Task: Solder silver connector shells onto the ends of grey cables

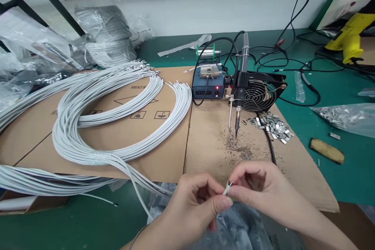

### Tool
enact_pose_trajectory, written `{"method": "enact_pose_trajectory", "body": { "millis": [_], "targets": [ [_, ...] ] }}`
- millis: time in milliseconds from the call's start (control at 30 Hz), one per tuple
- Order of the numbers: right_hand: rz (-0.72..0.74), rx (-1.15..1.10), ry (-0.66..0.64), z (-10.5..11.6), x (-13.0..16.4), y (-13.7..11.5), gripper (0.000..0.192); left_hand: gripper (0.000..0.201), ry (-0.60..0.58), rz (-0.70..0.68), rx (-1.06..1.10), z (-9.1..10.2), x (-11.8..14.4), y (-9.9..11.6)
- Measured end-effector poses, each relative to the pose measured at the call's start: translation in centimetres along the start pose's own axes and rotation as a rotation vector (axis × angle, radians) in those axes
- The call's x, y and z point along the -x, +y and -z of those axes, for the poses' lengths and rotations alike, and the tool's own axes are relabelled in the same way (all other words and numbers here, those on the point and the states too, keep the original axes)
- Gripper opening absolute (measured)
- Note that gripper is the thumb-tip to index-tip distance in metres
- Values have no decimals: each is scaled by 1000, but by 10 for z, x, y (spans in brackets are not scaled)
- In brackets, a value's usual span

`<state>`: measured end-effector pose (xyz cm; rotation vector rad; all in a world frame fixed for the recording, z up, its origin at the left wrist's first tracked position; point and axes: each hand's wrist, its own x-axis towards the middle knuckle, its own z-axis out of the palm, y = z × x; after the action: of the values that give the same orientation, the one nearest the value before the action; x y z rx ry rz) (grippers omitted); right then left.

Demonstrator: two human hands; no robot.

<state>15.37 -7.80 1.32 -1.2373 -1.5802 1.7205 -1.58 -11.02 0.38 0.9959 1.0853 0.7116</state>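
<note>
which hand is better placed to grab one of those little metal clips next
Right, probably. The right hand sits nearer the metal clips; the left hand pinches the white cable end and is farther away.

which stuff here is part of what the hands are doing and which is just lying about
In hand or in use:
- left hand and right hand, pinching the white cable end
- bundle of white cables
- soldering iron
- metal clips

Just lying about:
- yellow tool
- fan
- bag of metal parts
- brown block
</note>
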Motion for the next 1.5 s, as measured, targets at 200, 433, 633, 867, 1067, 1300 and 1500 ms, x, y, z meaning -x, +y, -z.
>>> {"method": "enact_pose_trajectory", "body": {
  "millis": [200,433,633,867,1067,1300,1500],
  "targets": [
    [3,87,-16,8,-1,-4,18,22,14,-124,-261,4,1,4],
    [150,-287,139,-9,-1,3,20,37,39,-35,219,-11,-8,-8],
    [230,-448,281,-26,3,17,17,38,61,-46,310,-16,-10,-13],
    [204,-265,359,-13,7,17,13,38,49,3,339,-13,-5,-8],
    [181,-137,259,-11,8,12,8,35,15,-7,326,-12,-5,-9],
    [130,-193,201,-10,5,14,14,30,36,-57,172,-10,-2,-13],
    [87,-248,164,-6,5,15,15,27,26,-97,81,-10,-4,-15]
  ]
}}
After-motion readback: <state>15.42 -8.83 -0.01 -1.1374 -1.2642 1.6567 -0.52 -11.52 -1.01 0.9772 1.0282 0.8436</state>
